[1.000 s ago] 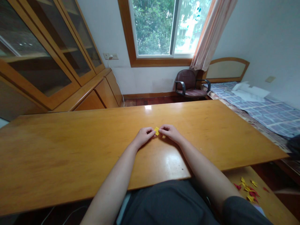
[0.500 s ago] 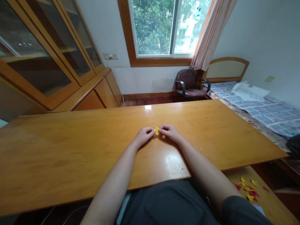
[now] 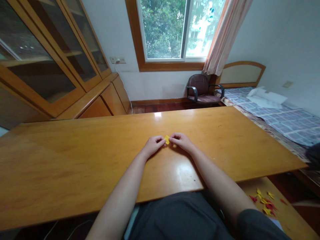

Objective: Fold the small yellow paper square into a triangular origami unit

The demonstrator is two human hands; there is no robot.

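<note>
Yellow paper [image 3: 167, 140] is pinched by left hand [image 3: 152, 146] and right hand [image 3: 183, 142], forearms [image 3: 125, 182] angled inward.

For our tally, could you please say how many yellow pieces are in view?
5 discernible: one yellow piece between left hand and right hand; four yellow pieces on the lower board; overlaps may hide more.

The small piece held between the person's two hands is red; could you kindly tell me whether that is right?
Not quite: the head view shows that the small piece held between the left hand and the right hand is yellow, not red.
</note>
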